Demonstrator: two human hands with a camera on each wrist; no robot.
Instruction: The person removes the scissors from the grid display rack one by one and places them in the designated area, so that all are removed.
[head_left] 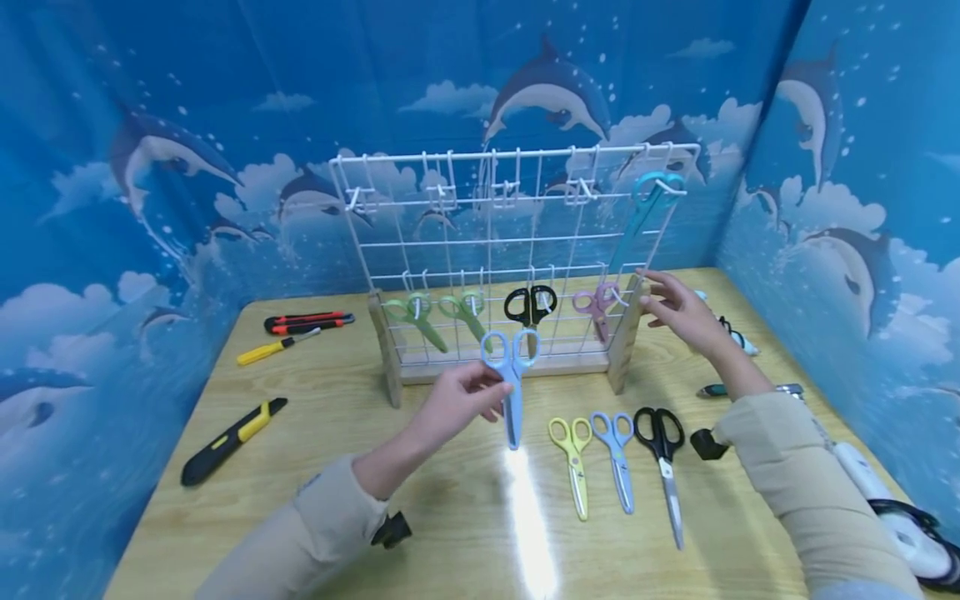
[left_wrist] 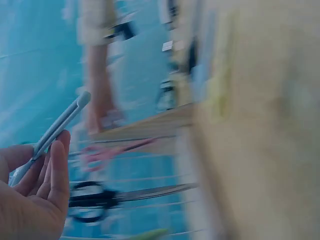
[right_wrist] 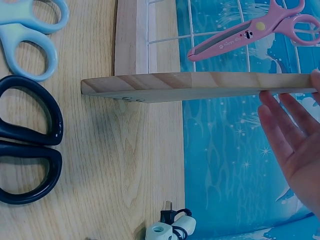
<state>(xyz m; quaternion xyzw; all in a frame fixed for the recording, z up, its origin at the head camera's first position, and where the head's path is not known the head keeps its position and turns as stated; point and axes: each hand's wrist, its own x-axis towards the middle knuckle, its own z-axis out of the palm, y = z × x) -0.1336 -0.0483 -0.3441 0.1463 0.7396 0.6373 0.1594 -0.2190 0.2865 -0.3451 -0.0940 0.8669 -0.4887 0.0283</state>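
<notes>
My left hand (head_left: 450, 408) pinches light blue scissors (head_left: 513, 425) by the blades, handle loops up, in front of a white wire rack (head_left: 487, 241). In the left wrist view these scissors (left_wrist: 59, 124) show edge-on between thumb and fingers. With fairly straight fingers, my right hand (head_left: 684, 312) touches the rack's right wooden post (head_left: 624, 346). Pink scissors (right_wrist: 250, 32) hang beside that post. Black scissors (head_left: 531, 307) and two green scissors (head_left: 420, 315) hang further left on the lower hooks. Teal scissors (head_left: 637, 218) hang from the upper right hook.
Yellow scissors (head_left: 576, 471), blue scissors (head_left: 619, 467) and black-handled scissors (head_left: 667, 467) lie in front of the rack. To the left lie a yellow-black utility knife (head_left: 234, 442), a yellow screwdriver (head_left: 273, 348) and red-black cutters (head_left: 309, 322). A dolphin-print curtain (head_left: 300, 100) backs the table.
</notes>
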